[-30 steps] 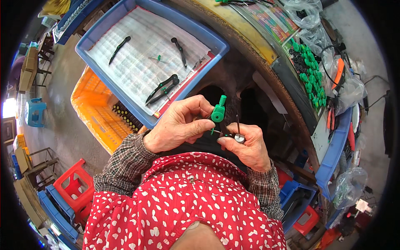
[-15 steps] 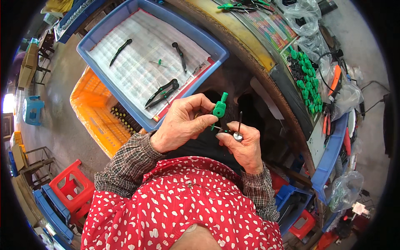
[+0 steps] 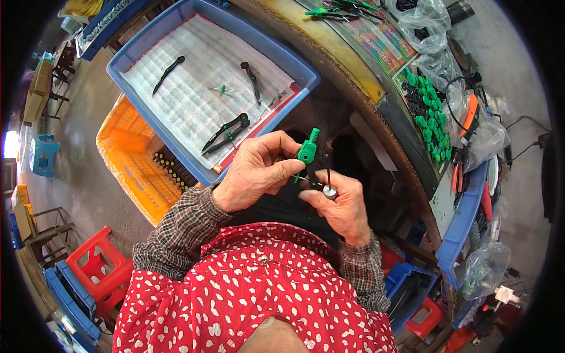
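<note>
One green fitting, ribbed end topmost in view, long axis slightly rightward

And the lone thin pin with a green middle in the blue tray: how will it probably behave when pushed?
The thin pin likely feels light, because it is so slender. Its wider green middle may make it rock or pivot rather than roll straight. Its straight, metallic-looking ends suggest stiffness.
</note>
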A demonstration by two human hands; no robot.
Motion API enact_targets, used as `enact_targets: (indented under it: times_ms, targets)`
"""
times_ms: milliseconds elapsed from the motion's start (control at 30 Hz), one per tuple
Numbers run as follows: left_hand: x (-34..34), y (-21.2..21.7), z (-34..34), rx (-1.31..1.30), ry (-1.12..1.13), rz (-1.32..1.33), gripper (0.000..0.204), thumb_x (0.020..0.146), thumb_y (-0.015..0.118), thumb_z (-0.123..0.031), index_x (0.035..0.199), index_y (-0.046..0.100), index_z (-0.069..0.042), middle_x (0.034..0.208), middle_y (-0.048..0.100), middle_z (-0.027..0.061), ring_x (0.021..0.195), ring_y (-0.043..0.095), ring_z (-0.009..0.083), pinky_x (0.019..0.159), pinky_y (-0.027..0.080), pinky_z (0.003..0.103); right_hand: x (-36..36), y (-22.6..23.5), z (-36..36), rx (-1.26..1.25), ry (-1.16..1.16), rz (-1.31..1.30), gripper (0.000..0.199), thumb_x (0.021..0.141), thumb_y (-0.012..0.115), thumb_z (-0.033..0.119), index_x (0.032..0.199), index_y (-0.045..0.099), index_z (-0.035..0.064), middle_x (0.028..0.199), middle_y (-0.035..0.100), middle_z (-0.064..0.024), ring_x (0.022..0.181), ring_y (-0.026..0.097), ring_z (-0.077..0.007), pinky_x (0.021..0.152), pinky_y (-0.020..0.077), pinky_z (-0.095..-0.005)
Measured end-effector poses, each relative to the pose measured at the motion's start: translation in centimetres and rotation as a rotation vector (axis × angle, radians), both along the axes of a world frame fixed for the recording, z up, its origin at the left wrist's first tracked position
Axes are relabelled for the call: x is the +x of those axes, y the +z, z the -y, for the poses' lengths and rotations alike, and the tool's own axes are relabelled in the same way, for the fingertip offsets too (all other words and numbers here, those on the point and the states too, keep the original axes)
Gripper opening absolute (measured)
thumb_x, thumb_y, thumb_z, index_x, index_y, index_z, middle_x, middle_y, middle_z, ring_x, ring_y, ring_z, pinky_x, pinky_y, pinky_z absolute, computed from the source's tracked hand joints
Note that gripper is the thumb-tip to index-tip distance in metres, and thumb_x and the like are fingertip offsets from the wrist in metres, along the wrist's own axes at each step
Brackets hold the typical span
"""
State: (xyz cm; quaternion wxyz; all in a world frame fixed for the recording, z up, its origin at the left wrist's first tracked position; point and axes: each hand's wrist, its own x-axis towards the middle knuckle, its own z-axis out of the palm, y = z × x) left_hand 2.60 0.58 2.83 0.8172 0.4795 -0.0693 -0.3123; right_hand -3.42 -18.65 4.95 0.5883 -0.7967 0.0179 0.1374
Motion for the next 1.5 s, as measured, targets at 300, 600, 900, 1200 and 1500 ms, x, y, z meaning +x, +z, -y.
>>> enact_targets:
  times_ms: [300, 600, 900, 1200, 1500]
  targets:
    - [-0.2, 0.5, -0.2, 0.037, -0.237, -0.011, 0.019, 0.091, 0.067, -0.015, 0.104, 0.063, -0.002, 0.077, 0.058, -0.0041, 0.057, 0.045, 0.0006, 0.047, 0.035, 0.018, 3.5, 2.3, 1.2, 0.275, 0.011, 0.001, 0.021, 0.087, 0.071, 0.011, 0.103, 0.067, -0.0014, 0.069, 0.054, 0.0054, 0.058, 0.044, -0.0005, 0.050, 0.0325, -0.0162]
    - [0.4, 0.5, 0.0, 0.049, -0.293, -0.041, 0.016, 0.090, 0.067, -0.015, 0.099, 0.065, -0.002, 0.070, 0.055, -0.0054, 0.055, 0.044, 0.0005, 0.046, 0.035, 0.017, 2.3, 0.3, 0.1, 0.242, -0.145, 0.245, 0.013, 0.088, 0.071, 0.012, 0.089, 0.067, 0.0003, 0.067, 0.060, 0.0040, 0.056, 0.048, 0.0002, 0.048, 0.0340, -0.0160]
    - [1.5, 1.0, 0.2, 0.161, -0.110, 0.059, 0.019, 0.089, 0.067, -0.013, 0.104, 0.063, -0.002, 0.068, 0.051, -0.0066, 0.054, 0.040, 0.0005, 0.046, 0.029, 0.017, 3.4, 1.0, 2.9, 0.371, -0.326, 0.250, 0.010, 0.089, 0.068, 0.009, 0.092, 0.067, -0.0009, 0.067, 0.060, -0.0006, 0.052, 0.048, -0.0026, 0.045, 0.0344, -0.0173]
    - [1.0, 0.2, 0.6, 0.119, -0.084, 0.023, 0.014, 0.090, 0.065, -0.008, 0.102, 0.063, -0.002, 0.070, 0.053, -0.0068, 0.055, 0.043, -0.0005, 0.046, 0.033, 0.016, 8.6, 6.4, 11.9, -0.329, -0.564, 0.454, 0.014, 0.088, 0.066, 0.014, 0.092, 0.067, -0.0001, 0.063, 0.056, 0.0017, 0.049, 0.047, -0.0033, 0.043, 0.0334, -0.0199]
    - [0.9, -0.4, 0.1, 0.165, -0.046, 0.038, 0.014, 0.089, 0.066, -0.007, 0.101, 0.061, -0.001, 0.069, 0.053, -0.0066, 0.054, 0.043, -0.0005, 0.045, 0.032, 0.016, 13.7, 6.0, 21.0, -0.451, -0.613, 0.417, 0.021, 0.086, 0.065, 0.015, 0.097, 0.066, -0.0036, 0.063, 0.063, -0.0047, 0.043, 0.050, -0.0065, 0.039, 0.0367, -0.0219]
